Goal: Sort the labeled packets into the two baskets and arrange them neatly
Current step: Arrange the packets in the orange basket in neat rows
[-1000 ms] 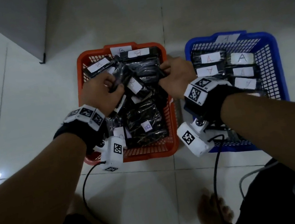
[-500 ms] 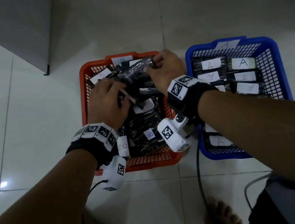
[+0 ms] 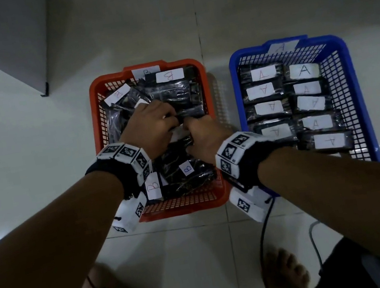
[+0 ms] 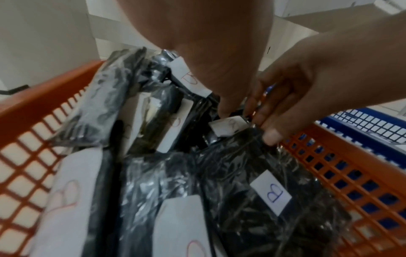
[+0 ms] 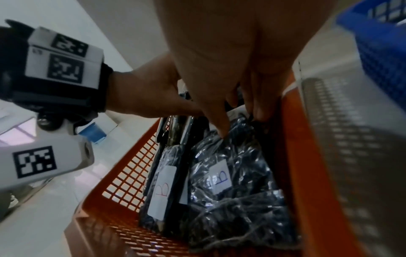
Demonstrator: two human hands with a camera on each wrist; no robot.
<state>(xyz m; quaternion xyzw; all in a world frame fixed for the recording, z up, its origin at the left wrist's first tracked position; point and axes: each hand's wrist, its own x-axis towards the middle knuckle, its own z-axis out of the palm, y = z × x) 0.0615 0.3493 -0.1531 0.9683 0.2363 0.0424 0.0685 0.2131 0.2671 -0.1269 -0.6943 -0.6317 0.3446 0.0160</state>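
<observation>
The orange basket (image 3: 184, 204) holds several black packets with white B labels, some flat and some on edge. Both my hands are inside it, near the middle. My left hand (image 3: 153, 127) has its fingers (image 4: 224, 109) curled down onto a B packet with a small white label (image 4: 228, 127). My right hand (image 3: 205, 136) pinches the top edge of the packet with a blue B label (image 5: 222, 175), thumb (image 5: 222, 130) in front. The blue basket (image 3: 357, 89) to the right holds A packets (image 3: 303, 70) in two neat columns.
A grey cabinet corner (image 3: 44, 88) stands at the back left on the white tiled floor. Cables (image 3: 265, 244) run from the wrist cameras down past my bare foot (image 3: 286, 276). The baskets sit side by side with a narrow gap.
My right hand carried a packet to the basket's far end and left it there. Both hands have since come back towards me to the basket's middle.
</observation>
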